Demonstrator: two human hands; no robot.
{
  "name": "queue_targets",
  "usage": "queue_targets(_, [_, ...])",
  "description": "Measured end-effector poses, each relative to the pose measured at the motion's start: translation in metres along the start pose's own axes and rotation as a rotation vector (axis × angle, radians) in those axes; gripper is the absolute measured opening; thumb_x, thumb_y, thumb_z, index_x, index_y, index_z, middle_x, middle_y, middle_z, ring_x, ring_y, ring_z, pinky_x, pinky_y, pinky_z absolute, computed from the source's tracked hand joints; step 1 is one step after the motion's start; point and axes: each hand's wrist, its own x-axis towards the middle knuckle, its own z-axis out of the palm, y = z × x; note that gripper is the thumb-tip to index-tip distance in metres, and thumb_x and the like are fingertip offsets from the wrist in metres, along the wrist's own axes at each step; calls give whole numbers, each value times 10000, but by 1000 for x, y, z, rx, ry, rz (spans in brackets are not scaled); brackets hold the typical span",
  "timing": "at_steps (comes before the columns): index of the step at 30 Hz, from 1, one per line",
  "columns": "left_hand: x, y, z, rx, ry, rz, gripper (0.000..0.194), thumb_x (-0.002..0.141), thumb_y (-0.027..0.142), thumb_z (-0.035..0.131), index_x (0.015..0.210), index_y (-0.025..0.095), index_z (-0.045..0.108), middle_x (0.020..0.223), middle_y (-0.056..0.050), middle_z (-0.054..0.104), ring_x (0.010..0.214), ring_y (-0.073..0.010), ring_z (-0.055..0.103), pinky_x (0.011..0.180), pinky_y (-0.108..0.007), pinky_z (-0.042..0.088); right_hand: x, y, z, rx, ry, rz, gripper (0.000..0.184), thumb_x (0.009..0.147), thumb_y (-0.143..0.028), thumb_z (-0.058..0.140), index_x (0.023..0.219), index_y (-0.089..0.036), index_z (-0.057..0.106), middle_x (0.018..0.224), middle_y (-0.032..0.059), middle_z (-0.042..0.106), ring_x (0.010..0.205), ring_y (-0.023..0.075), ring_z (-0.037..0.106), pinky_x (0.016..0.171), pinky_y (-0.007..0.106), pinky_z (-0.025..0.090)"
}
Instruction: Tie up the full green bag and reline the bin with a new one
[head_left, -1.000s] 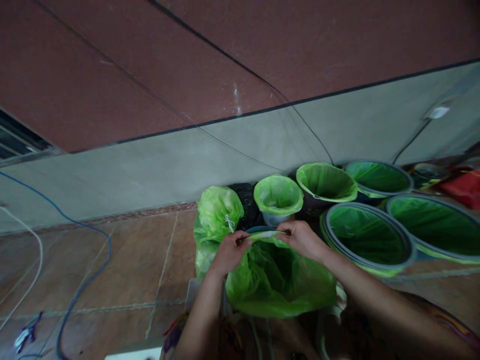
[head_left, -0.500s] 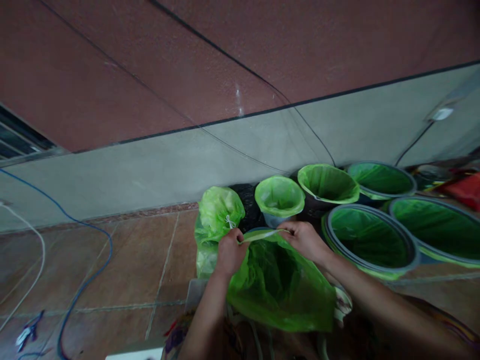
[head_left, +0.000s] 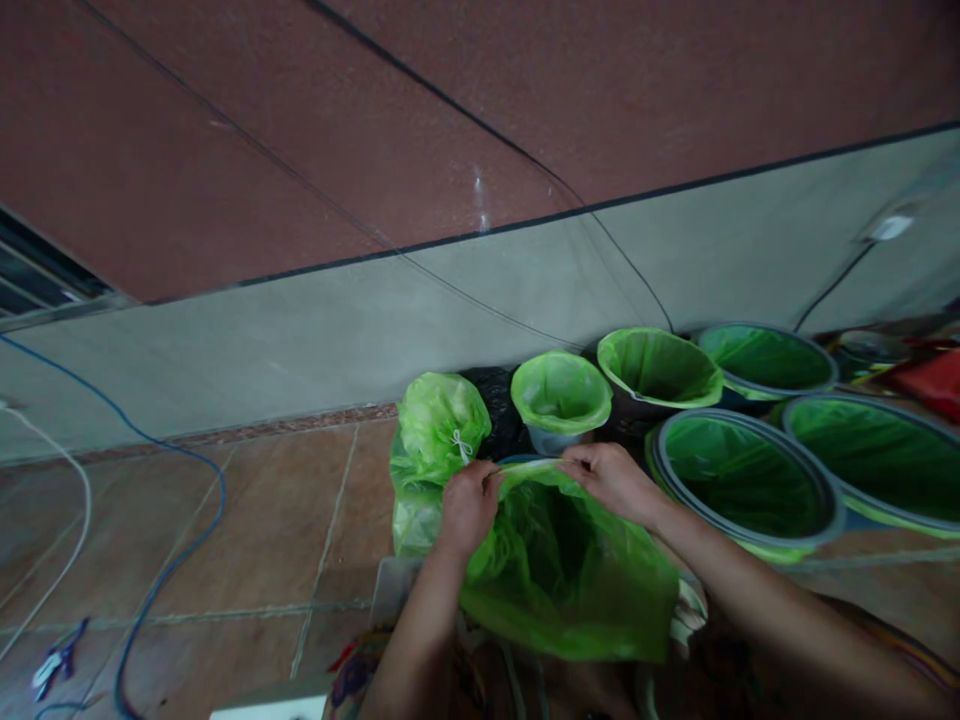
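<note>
A green plastic bag (head_left: 570, 570) hangs open in front of me over a bin whose dark rim barely shows. My left hand (head_left: 466, 505) is closed on the left side of the bag's top edge. My right hand (head_left: 609, 478) pinches the right side of the same edge. A pale drawstring strip (head_left: 529, 466) runs taut between the two hands. A tied-off green bag (head_left: 435, 425) with a white knot sits just left of my left hand.
Several bins lined with green bags stand to the right: a small one (head_left: 561, 395), a wider one (head_left: 660, 368) and large grey-rimmed ones (head_left: 746, 480). A wall runs behind them. A blue cable (head_left: 172, 545) and a white cable lie on the tiled floor at left.
Both hands stay on the bag's top edge. The bag's lower part has spread and dropped slightly; my left hand has shifted a little to the right.
</note>
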Motion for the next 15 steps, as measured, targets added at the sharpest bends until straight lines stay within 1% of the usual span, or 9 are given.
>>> queue_targets(2, [-1,0,1,15,-5,19,159,908,190,549,848,190,697,825,-15,687,780,-134,622,734,-231,428,-1,-1,1,-27,22,-3,225,876,-367,574,947,-212,722,831,16,702,751,178,632,703,287,452])
queue_targets(3, [-2,1,2,16,-15,39,164,913,196,547,849,190,698,821,-16,683,778,-134,619,731,-232,427,-1,-4,2,-31,47,-28,286,839,-349,632,1084,-219,702,987,42,718,882,209,653,792,316,477])
queue_targets(4, [-3,2,3,11,-29,65,168,918,206,546,847,191,698,818,-14,678,775,-132,616,729,-232,426,-2,-7,4,-33,76,-69,420,800,-330,686,1204,-219,657,1127,67,698,1009,236,640,881,347,477])
queue_targets(6, [-5,6,7,-5,-62,122,173,925,220,548,842,194,697,806,-9,665,768,-128,608,725,-229,422,-2,-14,9,-43,117,-175,594,755,-301,743,1318,-202,581,1262,103,644,1154,265,584,987,394,448])
queue_targets(7, [-5,8,8,-13,-78,150,176,928,223,547,838,195,696,802,-6,657,767,-125,604,722,-227,420,-2,-18,12,-55,114,-228,565,769,-294,736,1306,-200,589,1248,106,651,1155,265,581,995,403,444])
queue_targets(10, [-6,14,12,-25,-104,196,179,929,207,546,830,193,694,790,-1,632,760,-120,593,709,-222,415,-1,-25,18,-101,51,-318,221,887,-289,613,1074,-212,702,1023,78,717,995,231,640,916,369,463])
queue_targets(11, [-6,14,12,-25,-107,194,174,924,199,552,826,192,695,786,-1,626,758,-119,592,705,-221,414,0,-26,18,-108,32,-309,186,923,-282,559,986,-213,720,936,64,723,923,213,653,869,341,468])
queue_targets(12, [-6,14,12,-20,-108,185,167,918,191,560,821,190,696,782,0,621,758,-120,592,706,-221,414,0,-25,18,-111,22,-282,220,945,-275,517,923,-212,726,873,53,721,861,198,660,820,314,467])
queue_targets(15, [-5,11,8,7,-108,141,155,898,173,583,797,188,700,772,0,626,764,-124,598,720,-224,418,1,-19,12,-119,52,-158,260,946,-273,493,878,-213,737,841,38,732,774,181,669,716,271,445])
